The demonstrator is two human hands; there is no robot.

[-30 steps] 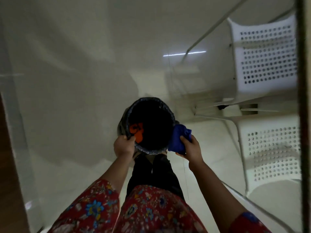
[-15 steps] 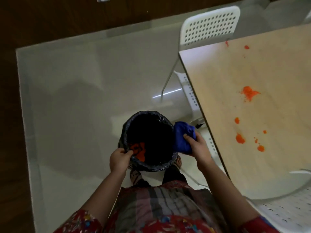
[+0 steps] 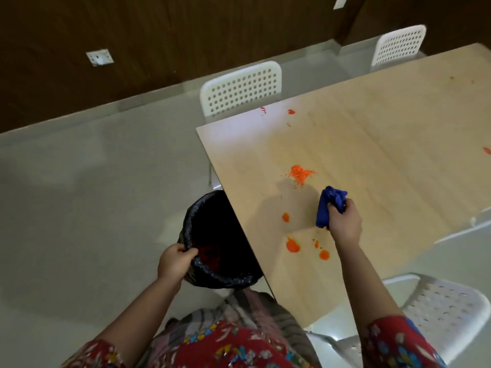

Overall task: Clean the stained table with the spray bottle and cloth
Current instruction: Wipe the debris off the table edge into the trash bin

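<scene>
The far wall [image 3: 159, 35] is dark brown wood. A white socket [image 3: 100, 57] sits on it at the left, and a small white plate [image 3: 340, 2] is higher up at the right. A pale strip [image 3: 148, 96] runs along the bottom of the wall. The floor [image 3: 79, 195] is pale grey and shiny. A big light wood table [image 3: 385, 155] fills the right side. A white chair [image 3: 240, 87] with round holes in its back stands at the table's far edge. A second chair [image 3: 398, 45] like it stands farther right. A third chair [image 3: 446, 309] is near, at the right. The room is dim.
</scene>
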